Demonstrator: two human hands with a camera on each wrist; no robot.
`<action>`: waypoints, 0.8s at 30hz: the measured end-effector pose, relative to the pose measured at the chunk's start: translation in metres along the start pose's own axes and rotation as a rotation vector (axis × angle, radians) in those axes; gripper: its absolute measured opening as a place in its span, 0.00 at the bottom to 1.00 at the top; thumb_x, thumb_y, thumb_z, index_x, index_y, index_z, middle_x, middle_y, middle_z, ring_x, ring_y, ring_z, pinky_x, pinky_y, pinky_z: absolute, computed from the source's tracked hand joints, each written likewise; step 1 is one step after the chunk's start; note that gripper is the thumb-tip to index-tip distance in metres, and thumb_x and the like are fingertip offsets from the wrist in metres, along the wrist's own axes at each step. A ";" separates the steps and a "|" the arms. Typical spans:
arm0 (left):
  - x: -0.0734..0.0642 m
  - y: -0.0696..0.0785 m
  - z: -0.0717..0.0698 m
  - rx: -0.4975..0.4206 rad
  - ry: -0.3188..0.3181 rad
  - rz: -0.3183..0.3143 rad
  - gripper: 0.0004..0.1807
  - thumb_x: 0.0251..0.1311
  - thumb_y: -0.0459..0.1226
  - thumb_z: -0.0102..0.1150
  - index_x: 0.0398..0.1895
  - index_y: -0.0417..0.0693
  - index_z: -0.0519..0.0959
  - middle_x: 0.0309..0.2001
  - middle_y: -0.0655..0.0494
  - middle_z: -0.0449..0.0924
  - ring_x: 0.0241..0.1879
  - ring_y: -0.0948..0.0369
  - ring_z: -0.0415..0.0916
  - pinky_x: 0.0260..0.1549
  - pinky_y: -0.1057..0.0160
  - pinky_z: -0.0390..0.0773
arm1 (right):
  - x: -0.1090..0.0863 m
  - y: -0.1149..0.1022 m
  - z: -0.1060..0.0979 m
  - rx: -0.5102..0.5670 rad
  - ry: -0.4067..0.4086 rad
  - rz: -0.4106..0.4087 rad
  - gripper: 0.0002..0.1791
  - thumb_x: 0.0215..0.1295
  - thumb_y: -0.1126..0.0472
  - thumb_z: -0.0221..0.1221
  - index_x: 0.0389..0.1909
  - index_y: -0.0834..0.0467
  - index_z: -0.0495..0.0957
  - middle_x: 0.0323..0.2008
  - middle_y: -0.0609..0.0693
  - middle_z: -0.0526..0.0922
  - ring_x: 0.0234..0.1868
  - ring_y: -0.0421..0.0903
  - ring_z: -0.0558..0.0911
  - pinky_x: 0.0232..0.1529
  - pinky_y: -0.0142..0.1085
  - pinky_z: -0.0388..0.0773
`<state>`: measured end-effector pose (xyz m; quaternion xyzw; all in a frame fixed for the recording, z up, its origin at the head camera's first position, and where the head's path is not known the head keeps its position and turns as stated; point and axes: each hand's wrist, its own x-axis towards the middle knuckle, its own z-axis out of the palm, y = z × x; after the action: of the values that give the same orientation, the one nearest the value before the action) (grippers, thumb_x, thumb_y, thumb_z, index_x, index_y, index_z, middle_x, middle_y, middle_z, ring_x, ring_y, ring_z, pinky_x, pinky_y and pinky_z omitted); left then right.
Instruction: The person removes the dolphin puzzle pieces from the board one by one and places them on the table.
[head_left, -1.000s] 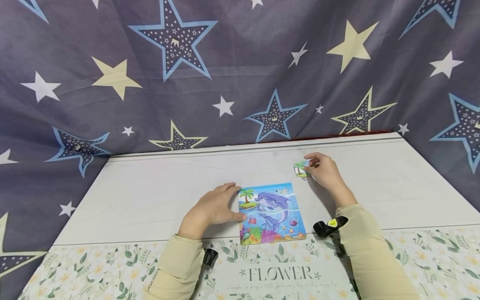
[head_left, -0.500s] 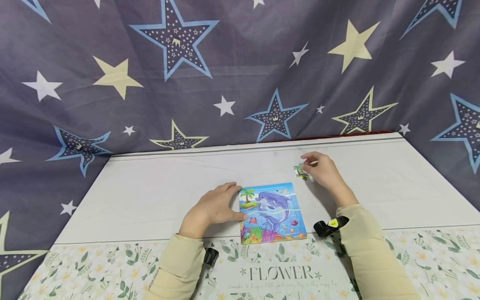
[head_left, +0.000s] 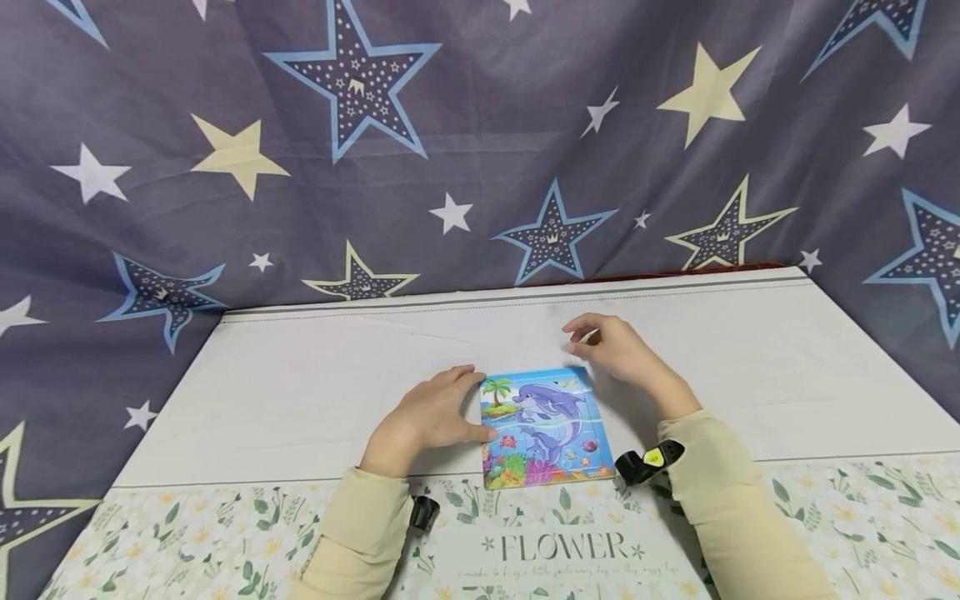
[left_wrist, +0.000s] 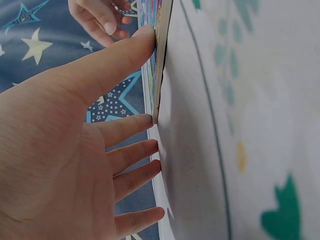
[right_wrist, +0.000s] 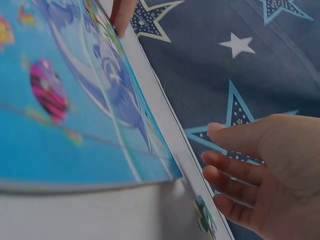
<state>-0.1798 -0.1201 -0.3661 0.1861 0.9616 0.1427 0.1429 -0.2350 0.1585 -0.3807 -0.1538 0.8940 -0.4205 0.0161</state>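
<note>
A square jigsaw puzzle (head_left: 551, 425) with a dolphin picture lies flat on the table. My left hand (head_left: 431, 412) is at its left side, fingers fairly straight. In the left wrist view the thumb (left_wrist: 127, 52) rests on the puzzle's edge, and the index fingertip touches the corner. My right hand (head_left: 618, 354) is over the table just beyond the puzzle's upper right corner, fingers loosely bent with nothing between them. A small jigsaw piece (right_wrist: 205, 217) lies on the table below that hand in the right wrist view; the hand hides it in the head view.
The white tabletop (head_left: 322, 400) has a floral strip (head_left: 202, 542) along its front, printed with FLOWER. Behind it hangs a dark star-patterned curtain (head_left: 480, 125). Each wrist wears a black camera (head_left: 637, 467).
My right hand has moved left and slightly toward the puzzle, away from the small palm-tree piece it was touching. The left hand and puzzle have stayed in place.
</note>
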 end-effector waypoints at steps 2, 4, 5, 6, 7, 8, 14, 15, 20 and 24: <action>0.000 0.000 0.000 0.000 0.000 -0.002 0.49 0.52 0.57 0.70 0.74 0.47 0.63 0.75 0.48 0.57 0.74 0.48 0.53 0.69 0.43 0.58 | 0.000 -0.004 0.003 0.001 -0.022 -0.016 0.15 0.68 0.66 0.60 0.53 0.68 0.78 0.40 0.60 0.82 0.39 0.53 0.81 0.38 0.40 0.78; 0.000 0.001 0.000 0.000 -0.001 -0.004 0.49 0.52 0.57 0.70 0.74 0.47 0.63 0.75 0.48 0.57 0.74 0.48 0.53 0.69 0.43 0.58 | -0.001 -0.007 0.006 0.004 -0.040 -0.026 0.15 0.68 0.66 0.61 0.52 0.68 0.79 0.40 0.59 0.82 0.39 0.53 0.81 0.39 0.40 0.78; 0.000 0.001 0.000 0.000 -0.001 -0.005 0.49 0.52 0.57 0.70 0.74 0.47 0.63 0.75 0.48 0.57 0.74 0.48 0.54 0.69 0.43 0.58 | -0.001 -0.009 0.007 0.002 -0.047 -0.033 0.15 0.68 0.66 0.61 0.52 0.68 0.79 0.40 0.59 0.83 0.39 0.53 0.81 0.39 0.40 0.78; 0.000 0.001 0.000 0.000 0.000 -0.005 0.49 0.52 0.57 0.70 0.74 0.47 0.63 0.75 0.48 0.57 0.74 0.48 0.54 0.69 0.43 0.58 | -0.001 -0.010 0.009 0.000 -0.055 -0.039 0.14 0.67 0.66 0.61 0.51 0.67 0.79 0.40 0.58 0.83 0.39 0.52 0.81 0.39 0.40 0.78; 0.000 0.001 0.000 0.001 0.001 -0.005 0.49 0.52 0.57 0.70 0.74 0.47 0.63 0.75 0.48 0.57 0.73 0.48 0.54 0.69 0.43 0.59 | -0.001 -0.012 0.010 0.000 -0.064 -0.048 0.14 0.67 0.66 0.62 0.51 0.67 0.80 0.39 0.58 0.83 0.39 0.52 0.81 0.39 0.40 0.78; 0.000 0.001 0.000 0.002 0.003 -0.005 0.49 0.52 0.57 0.70 0.74 0.47 0.64 0.75 0.48 0.58 0.73 0.48 0.54 0.69 0.43 0.59 | -0.002 -0.013 0.012 -0.001 -0.073 -0.058 0.13 0.67 0.66 0.62 0.50 0.67 0.80 0.39 0.57 0.83 0.38 0.51 0.80 0.38 0.39 0.78; 0.001 0.001 0.000 0.001 0.006 -0.013 0.49 0.52 0.58 0.70 0.74 0.48 0.64 0.75 0.48 0.58 0.73 0.48 0.55 0.68 0.43 0.60 | -0.003 -0.021 0.020 -0.001 -0.144 -0.098 0.12 0.66 0.67 0.62 0.49 0.66 0.81 0.36 0.54 0.82 0.33 0.47 0.79 0.30 0.37 0.77; 0.001 0.001 0.000 0.001 0.005 -0.015 0.49 0.52 0.58 0.70 0.74 0.48 0.64 0.75 0.48 0.58 0.73 0.48 0.55 0.68 0.43 0.60 | -0.003 -0.022 0.021 -0.001 -0.154 -0.103 0.12 0.66 0.67 0.62 0.49 0.65 0.81 0.37 0.53 0.82 0.33 0.47 0.79 0.29 0.37 0.77; 0.001 0.001 0.000 -0.002 0.009 -0.016 0.48 0.51 0.58 0.71 0.73 0.48 0.65 0.74 0.48 0.58 0.73 0.48 0.55 0.68 0.43 0.60 | -0.004 -0.026 0.028 -0.022 -0.185 -0.148 0.12 0.64 0.67 0.65 0.47 0.65 0.82 0.37 0.54 0.83 0.36 0.48 0.81 0.36 0.39 0.79; 0.001 0.001 0.000 -0.007 0.012 -0.009 0.48 0.51 0.58 0.70 0.73 0.48 0.65 0.74 0.48 0.59 0.73 0.48 0.55 0.68 0.42 0.60 | -0.006 -0.032 0.032 -0.058 -0.214 -0.139 0.12 0.62 0.65 0.67 0.47 0.63 0.83 0.39 0.54 0.83 0.38 0.47 0.80 0.41 0.41 0.79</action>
<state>-0.1803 -0.1188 -0.3664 0.1802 0.9627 0.1466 0.1386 -0.2163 0.1171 -0.3778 -0.2597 0.8862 -0.3757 0.0777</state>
